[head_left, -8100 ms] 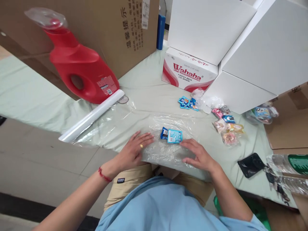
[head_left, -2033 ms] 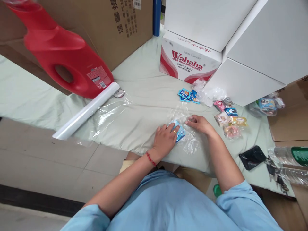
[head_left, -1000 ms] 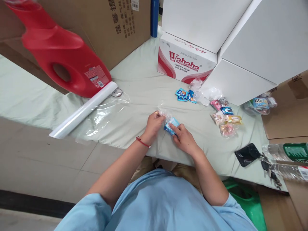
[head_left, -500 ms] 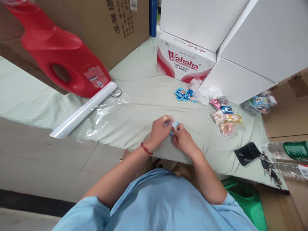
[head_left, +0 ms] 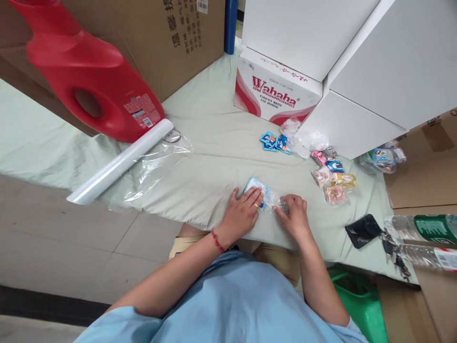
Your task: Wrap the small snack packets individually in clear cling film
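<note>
My left hand [head_left: 242, 211] lies with its fingers stretched flat over a light-blue packet [head_left: 253, 183] on the cloth, covering part of it. Crinkled clear plastic [head_left: 272, 200] extends from the packet toward the right. My right hand [head_left: 294, 212] grips the far end of that plastic between thumb and fingers. Beyond the hands, several small blue sachets [head_left: 270, 140] lie in a pile. To their right is a group of small wrapped snacks [head_left: 335, 194], in pink, blue, yellow and clear wrappers.
A roll of clear plastic film [head_left: 121, 162] lies at left beside a large red jug [head_left: 96, 85]. A Wahaba-style printed "Wahaha" carton [head_left: 274, 95] and white boxes [head_left: 367, 62] stand behind. At right are a black case [head_left: 362, 231], keys [head_left: 392, 247] and plastic bottles [head_left: 428, 227].
Both hands were close together on the small packet. Now the left is spread flat on it, and the right has moved rightward, holding clear plastic stretched out from it.
</note>
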`<state>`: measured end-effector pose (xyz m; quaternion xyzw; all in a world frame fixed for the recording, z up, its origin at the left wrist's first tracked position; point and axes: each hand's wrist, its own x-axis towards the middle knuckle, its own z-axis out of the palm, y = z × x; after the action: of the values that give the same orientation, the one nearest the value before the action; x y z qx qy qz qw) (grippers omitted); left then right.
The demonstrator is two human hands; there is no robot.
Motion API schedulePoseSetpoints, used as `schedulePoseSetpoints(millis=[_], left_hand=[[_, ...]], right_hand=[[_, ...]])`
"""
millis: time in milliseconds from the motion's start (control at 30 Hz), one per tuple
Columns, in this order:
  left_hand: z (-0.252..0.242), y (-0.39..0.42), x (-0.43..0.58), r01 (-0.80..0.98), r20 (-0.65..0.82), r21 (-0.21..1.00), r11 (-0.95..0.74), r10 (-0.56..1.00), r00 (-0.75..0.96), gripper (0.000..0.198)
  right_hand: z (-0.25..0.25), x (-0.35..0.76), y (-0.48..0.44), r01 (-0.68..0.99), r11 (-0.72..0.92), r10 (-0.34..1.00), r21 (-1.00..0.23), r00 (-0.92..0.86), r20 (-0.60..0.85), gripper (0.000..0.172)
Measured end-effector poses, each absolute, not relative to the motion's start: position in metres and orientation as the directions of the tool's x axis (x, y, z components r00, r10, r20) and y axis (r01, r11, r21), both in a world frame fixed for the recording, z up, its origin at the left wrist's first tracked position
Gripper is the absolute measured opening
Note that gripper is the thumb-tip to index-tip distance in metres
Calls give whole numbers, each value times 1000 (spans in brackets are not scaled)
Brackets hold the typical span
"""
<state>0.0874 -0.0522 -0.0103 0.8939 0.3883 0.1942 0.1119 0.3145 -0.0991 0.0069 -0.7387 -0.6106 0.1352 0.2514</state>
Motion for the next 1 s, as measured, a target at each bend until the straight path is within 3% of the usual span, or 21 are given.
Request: schedulePoseSetpoints(millis=[200,300,467,600,733,867,1000], left_hand=[[-12,-52,89,657,268,295,-694,720,640,52],[-15,-56,91,665,313,257,-701,711,629,50],[-22,-61,94,708,378,287,-645,756,535,34],[-21,-58,73,603,513,391,-695,709,485,31],[-16,-57,37,492,664,463,-737,656,358,36],[-12,-51,14,586,630,530,-613,748,212,32],[-18,-42,10,639,551,550,-538,808,206,27]], right_hand=[[31,307,-94,607,-242,938,-757,345,-24,33],[42,284,-64,598,-192,960,-778,281,-21,27],[31,232,-6,851,-8,1000,-525,8,-4,10],[28,213,4,918,4,992,-396,-55,-116,15],[32,202,-18,937,56,994,-344,-83,-64,24],[28,184,-36,971,87,996,-222,-92,-16,41],[25,178,-38,972,30,999,-231,-36,-21,31]])
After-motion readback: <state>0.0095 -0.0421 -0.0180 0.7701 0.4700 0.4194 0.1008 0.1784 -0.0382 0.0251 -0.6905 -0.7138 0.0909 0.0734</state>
